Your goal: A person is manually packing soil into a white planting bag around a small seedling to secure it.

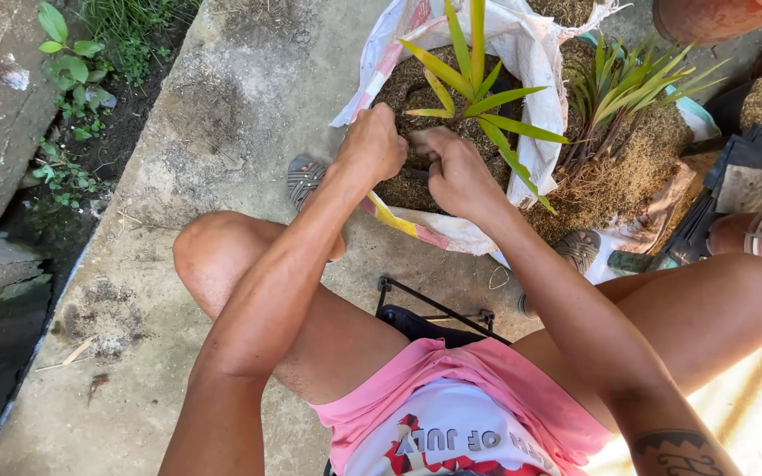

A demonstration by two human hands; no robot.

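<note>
The sack [535,53] is thin woven plastic, white and crumpled, with a dull sheen. The soil [399,88] in it is coarse, fibrous and matt brown. The plant [478,97] has smooth, slightly glossy leaves. The floor [222,115] is rough, stained grey concrete.

Young plant [474,84]: yellow-green strap leaves fanning upward and outward, upright, rooted in brown fibrous potting mix [399,92]. Mix fills open white woven sack [535,53], top edge rolled down, sack standing on concrete. Dark small pot [421,167] at plant base, mostly hidden, between both hands.
</note>
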